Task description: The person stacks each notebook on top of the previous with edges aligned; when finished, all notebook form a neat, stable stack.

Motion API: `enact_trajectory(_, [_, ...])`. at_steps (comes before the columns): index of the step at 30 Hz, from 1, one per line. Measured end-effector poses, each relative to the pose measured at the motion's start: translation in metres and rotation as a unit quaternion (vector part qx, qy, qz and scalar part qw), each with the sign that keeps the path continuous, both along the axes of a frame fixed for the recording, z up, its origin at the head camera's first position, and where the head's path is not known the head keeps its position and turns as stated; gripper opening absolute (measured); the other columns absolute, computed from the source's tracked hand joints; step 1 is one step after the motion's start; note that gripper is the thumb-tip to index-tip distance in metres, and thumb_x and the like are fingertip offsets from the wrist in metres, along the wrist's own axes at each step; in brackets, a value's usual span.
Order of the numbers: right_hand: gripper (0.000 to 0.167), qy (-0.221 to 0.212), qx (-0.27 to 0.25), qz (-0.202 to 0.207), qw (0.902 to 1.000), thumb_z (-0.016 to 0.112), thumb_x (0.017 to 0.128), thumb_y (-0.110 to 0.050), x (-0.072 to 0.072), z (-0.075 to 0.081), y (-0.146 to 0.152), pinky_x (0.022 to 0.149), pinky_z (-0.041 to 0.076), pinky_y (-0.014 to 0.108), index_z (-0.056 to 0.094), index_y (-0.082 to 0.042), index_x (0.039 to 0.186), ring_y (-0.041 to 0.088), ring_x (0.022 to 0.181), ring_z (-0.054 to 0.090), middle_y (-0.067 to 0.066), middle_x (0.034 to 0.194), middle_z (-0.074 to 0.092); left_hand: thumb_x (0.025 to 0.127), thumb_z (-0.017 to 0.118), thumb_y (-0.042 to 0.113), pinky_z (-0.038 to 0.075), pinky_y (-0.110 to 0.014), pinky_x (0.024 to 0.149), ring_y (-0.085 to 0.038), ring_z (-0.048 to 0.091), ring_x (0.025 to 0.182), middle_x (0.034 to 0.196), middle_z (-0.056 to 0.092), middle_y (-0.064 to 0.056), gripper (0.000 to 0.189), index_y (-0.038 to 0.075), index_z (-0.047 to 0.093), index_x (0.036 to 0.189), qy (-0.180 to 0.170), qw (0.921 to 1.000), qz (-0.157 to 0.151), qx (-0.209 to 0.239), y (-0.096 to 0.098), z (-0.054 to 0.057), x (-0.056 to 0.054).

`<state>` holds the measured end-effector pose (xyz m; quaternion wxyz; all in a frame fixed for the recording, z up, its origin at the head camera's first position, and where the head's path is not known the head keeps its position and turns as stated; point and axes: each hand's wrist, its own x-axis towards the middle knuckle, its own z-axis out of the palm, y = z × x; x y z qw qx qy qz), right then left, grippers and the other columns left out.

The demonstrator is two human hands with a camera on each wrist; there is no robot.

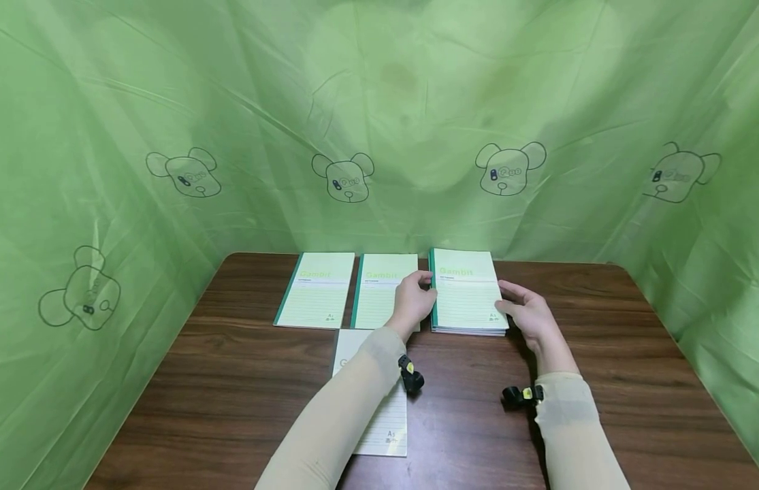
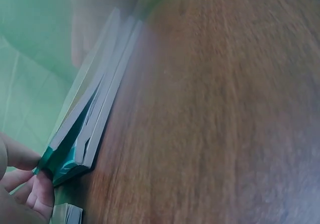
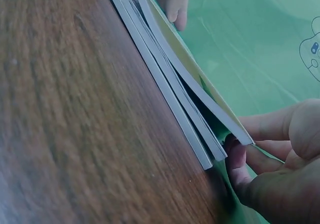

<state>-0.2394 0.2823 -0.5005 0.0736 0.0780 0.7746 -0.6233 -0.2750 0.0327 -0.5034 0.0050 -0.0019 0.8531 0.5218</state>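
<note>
A stack of notebooks stands at the back of the table, and its top notebook (image 1: 465,299) has a pale green lined cover with a green spine. My left hand (image 1: 414,301) pinches that notebook at the spine edge. At the opposite edge, my right hand (image 1: 534,321) grips it, with a fingertip tucked under the corner in the right wrist view. A wedge-shaped gap separates the top notebook from the lower notebooks (image 3: 165,91), which lie flat on the table. The left wrist view shows the spine raised between thumb and fingers (image 2: 20,154).
Left of the stack lie a middle notebook (image 1: 373,303) and a far-left notebook (image 1: 318,292). A greyish-spined notebook (image 1: 385,425) lies nearer, partly under my left forearm. Green printed curtain (image 1: 416,102) surrounds the brown wooden table (image 1: 232,381).
</note>
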Motion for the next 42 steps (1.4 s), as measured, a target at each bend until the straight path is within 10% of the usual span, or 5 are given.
enact_trajectory(13, [0.066,-0.001,0.017,0.015,0.9998,0.065,0.108,-0.006,0.0013,0.0011,0.0035,0.128,0.032,0.053,0.039,-0.001,0.168,0.037,0.159,0.032,0.022,0.172,0.039,0.105,0.066,0.006,0.062,-0.037,0.090,-0.020,0.073,0.111,0.138,0.072,-0.006,0.040,0.010,0.069,0.145,0.002,0.9998,-0.003,-0.020,-0.0005,-0.0032,0.0002])
enact_trajectory(24, [0.064,0.004,0.035,0.025,0.9991,0.065,0.108,-0.001,0.0055,0.0032,0.0007,0.090,0.047,0.011,0.041,0.001,0.166,0.042,0.151,0.047,0.026,0.168,0.043,0.104,0.066,0.003,0.061,-0.035,0.090,-0.020,0.072,0.111,0.132,0.074,-0.006,0.037,0.009,0.072,0.140,-0.001,0.9993,0.004,-0.036,0.0031,-0.0004,0.0022])
enact_trajectory(42, [0.063,-0.005,0.062,0.023,0.9978,0.064,0.108,-0.004,0.0064,0.0061,-0.0034,0.115,0.047,0.041,0.041,-0.002,0.167,0.042,0.152,0.046,0.023,0.168,0.044,0.104,0.061,0.000,0.062,-0.038,0.094,-0.024,0.073,0.115,0.129,0.076,-0.010,0.037,0.006,0.073,0.138,0.029,0.9979,0.001,-0.059,0.0064,-0.0026,0.0063])
